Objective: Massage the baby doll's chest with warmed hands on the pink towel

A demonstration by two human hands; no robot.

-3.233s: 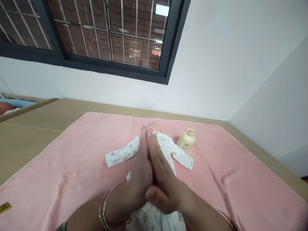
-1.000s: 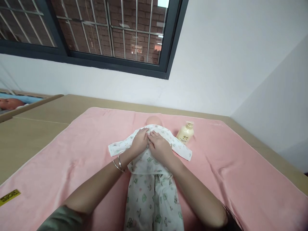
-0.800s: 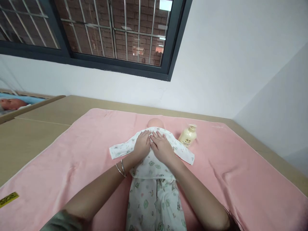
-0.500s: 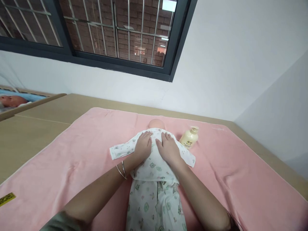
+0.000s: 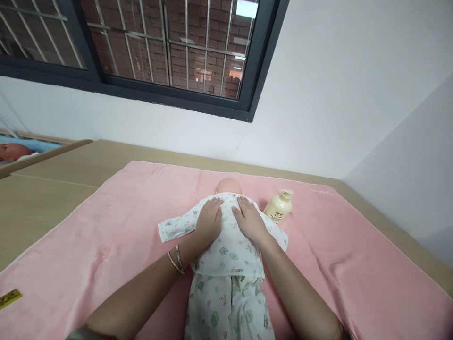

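Note:
A baby doll [image 5: 229, 185] lies on a pink blanket [image 5: 116, 226], only the top of its round head showing past the collar. It wears a white printed shirt [image 5: 230, 255] with the sleeves spread to both sides, and matching printed pants [image 5: 226, 307]. My left hand [image 5: 209, 219] rests flat on the left of the shirt's upper part, fingers stretched out. Across from it, my right hand [image 5: 249, 219] lies flat on the right side, thumb apart from the fingers. Neither hand grips anything. Beyond the right sleeve is a cream pump bottle [image 5: 279, 207].
A wooden tabletop [image 5: 60, 189] borders the blanket, with a white wall [image 5: 311, 94] behind. A dark-framed window [image 5: 170, 101] with metal bars is above. Another doll [image 5: 14, 151] lies in a blue-lined bed at far left. A yellow patterned strip [image 5: 10, 299] is at the left edge.
Both hands stay flat on the shirt, with only slight shifts in the fingers. The whole view has moved a little, so things appear slightly lower.

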